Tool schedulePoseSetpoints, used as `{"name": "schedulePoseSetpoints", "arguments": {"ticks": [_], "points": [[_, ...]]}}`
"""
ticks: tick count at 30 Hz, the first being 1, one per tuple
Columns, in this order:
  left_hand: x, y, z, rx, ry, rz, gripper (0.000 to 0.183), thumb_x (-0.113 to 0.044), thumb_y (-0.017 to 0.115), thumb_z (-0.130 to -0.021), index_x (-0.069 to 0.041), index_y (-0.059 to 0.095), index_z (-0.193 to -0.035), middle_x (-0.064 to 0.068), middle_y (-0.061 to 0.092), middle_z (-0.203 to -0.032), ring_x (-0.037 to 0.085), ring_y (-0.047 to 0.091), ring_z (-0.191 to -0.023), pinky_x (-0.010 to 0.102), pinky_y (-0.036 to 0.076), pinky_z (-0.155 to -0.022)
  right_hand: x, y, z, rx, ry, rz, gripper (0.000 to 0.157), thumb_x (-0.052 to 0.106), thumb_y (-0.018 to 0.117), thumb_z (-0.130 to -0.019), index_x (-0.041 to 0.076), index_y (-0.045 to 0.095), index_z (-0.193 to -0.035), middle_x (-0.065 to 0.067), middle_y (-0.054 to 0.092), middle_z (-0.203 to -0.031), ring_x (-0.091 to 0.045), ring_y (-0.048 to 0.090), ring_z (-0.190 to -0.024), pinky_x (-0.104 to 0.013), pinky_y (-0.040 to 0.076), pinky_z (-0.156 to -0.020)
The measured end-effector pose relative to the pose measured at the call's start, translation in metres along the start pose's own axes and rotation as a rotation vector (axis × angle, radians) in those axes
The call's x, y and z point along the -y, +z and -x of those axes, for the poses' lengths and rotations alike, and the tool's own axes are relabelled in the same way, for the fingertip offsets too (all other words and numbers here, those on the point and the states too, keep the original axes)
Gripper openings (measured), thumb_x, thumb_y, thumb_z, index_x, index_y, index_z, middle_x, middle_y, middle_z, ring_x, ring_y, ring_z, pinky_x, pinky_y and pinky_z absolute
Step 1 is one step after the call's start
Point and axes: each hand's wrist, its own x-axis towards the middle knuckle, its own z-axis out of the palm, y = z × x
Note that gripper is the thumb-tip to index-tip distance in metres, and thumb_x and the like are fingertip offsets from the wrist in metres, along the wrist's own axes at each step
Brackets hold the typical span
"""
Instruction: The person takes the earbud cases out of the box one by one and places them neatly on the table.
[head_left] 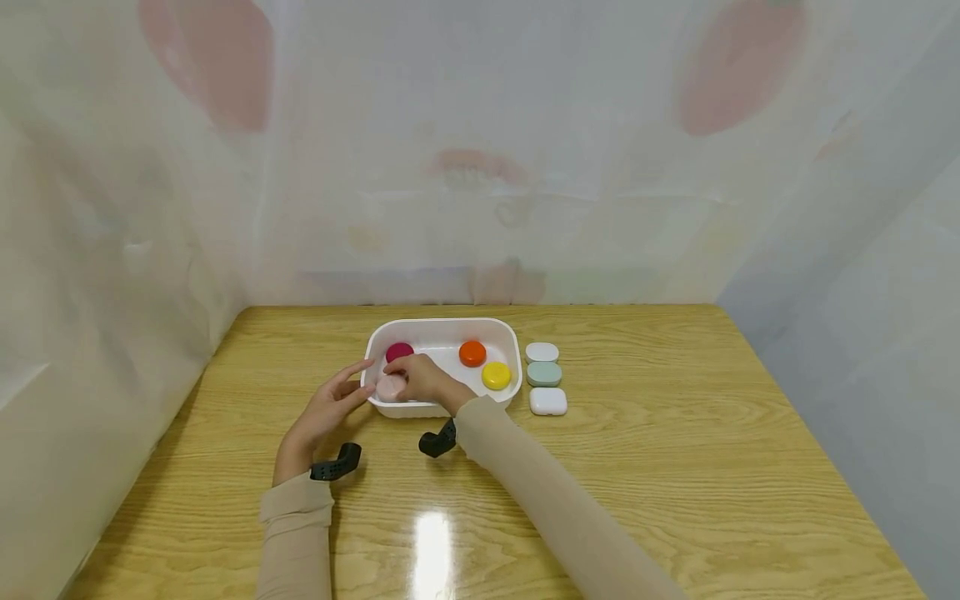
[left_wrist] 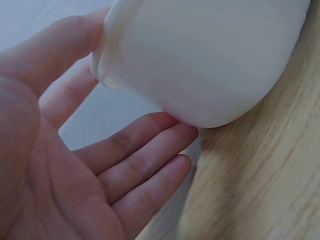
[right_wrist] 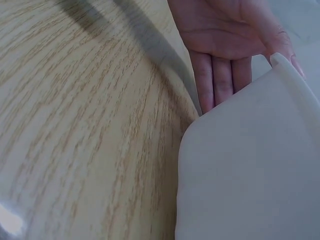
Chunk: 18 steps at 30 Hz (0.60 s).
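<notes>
Curtained-off tabletop booth: pale printed sheets (head_left: 480, 233) surrounding wood-grain table (head_left: 675, 467).

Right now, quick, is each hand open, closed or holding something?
Left hand: open, touching the white tray.
Right hand: closed, pinching the pale pink disc.

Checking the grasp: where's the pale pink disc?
Head view: the pale pink round disc is inside the white rectangular tray, at its front-left corner, touching the right hand.

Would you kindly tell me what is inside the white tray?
Inside the white tray are a crimson disc, a pink disc, an orange disc and a yellow disc. The right hand covers part of the pink disc and tray floor; anything beneath it is hidden.
</notes>
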Motion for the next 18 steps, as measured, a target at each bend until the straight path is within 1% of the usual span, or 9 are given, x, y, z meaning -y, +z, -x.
{"name": "schedulePoseSetpoints", "arguments": {"ticks": [4, 6, 9, 11, 13, 16, 18], "points": [[0.001, 0.0, 0.0, 0.005, 0.004, 0.005, 0.057, -0.033, 0.053, -0.099, -0.019, 0.032, -0.151, 0.028, 0.05, -0.14, 0.018, 0.052, -0.121, 0.059, 0.033, -0.111, -0.001, -0.001, 0.0, -0.025, 0.026, -0.039, 0.05, 0.009, 0.08, -0.075, 0.005, 0.065, -0.123, -0.006, 0.069, -0.123, -0.018, 0.061, -0.114, -0.025, 0.046, -0.103], [0.001, 0.001, 0.0, 0.005, 0.008, 0.006, 0.057, -0.033, 0.053, -0.099, -0.019, 0.032, -0.151, 0.028, 0.049, -0.141, 0.023, 0.051, -0.125, 0.059, 0.032, -0.112, -0.002, -0.003, 0.002, -0.045, 0.032, -0.072, 0.049, 0.01, 0.081, -0.075, 0.005, 0.066, -0.122, -0.007, 0.07, -0.121, -0.019, 0.062, -0.111, -0.026, 0.047, -0.103], [0.0, 0.002, 0.001, 0.0, 0.01, 0.009, 0.057, -0.032, 0.053, -0.099, -0.019, 0.033, -0.151, 0.028, 0.05, -0.14, 0.02, 0.052, -0.122, 0.057, 0.033, -0.112, -0.002, -0.008, 0.007, -0.079, 0.026, -0.136, 0.047, 0.011, 0.08, -0.076, 0.004, 0.066, -0.12, -0.009, 0.07, -0.12, -0.02, 0.061, -0.107, -0.028, 0.048, -0.102], [0.0, 0.002, 0.001, -0.007, 0.01, 0.01, 0.056, -0.032, 0.053, -0.099, -0.019, 0.033, -0.15, 0.028, 0.051, -0.139, 0.015, 0.053, -0.119, 0.055, 0.034, -0.111, -0.001, -0.013, 0.012, -0.105, 0.01, -0.185, 0.045, 0.01, 0.08, -0.076, 0.004, 0.067, -0.119, -0.011, 0.07, -0.12, -0.022, 0.062, -0.107, -0.03, 0.048, -0.102], [0.0, 0.002, 0.001, -0.009, 0.007, 0.005, 0.057, -0.033, 0.053, -0.099, -0.019, 0.034, -0.15, 0.028, 0.051, -0.139, 0.007, 0.052, -0.113, 0.054, 0.034, -0.111, 0.001, -0.019, 0.018, -0.131, -0.002, -0.241, 0.046, 0.008, 0.079, -0.076, 0.003, 0.066, -0.12, -0.012, 0.068, -0.12, -0.024, 0.063, -0.109, -0.03, 0.05, -0.101], [0.0, 0.001, 0.001, -0.011, -0.002, -0.003, 0.057, -0.034, 0.053, -0.099, -0.019, 0.033, -0.151, 0.028, 0.052, -0.138, 0.006, 0.052, -0.112, 0.054, 0.034, -0.111, 0.001, -0.027, 0.029, -0.173, -0.04, -0.317, 0.048, 0.005, 0.08, -0.075, 0.0, 0.065, -0.121, -0.015, 0.067, -0.121, -0.027, 0.064, -0.111, -0.033, 0.052, -0.099], [0.0, 0.0, 0.001, -0.016, -0.016, -0.011, 0.057, -0.036, 0.053, -0.099, -0.021, 0.033, -0.151, 0.027, 0.053, -0.138, 0.007, 0.053, -0.113, 0.054, 0.034, -0.111, 0.001, -0.033, 0.037, -0.197, -0.071, -0.348, 0.049, 0.003, 0.079, -0.075, -0.002, 0.064, -0.122, -0.017, 0.066, -0.12, -0.029, 0.063, -0.11, -0.035, 0.053, -0.098]]}}
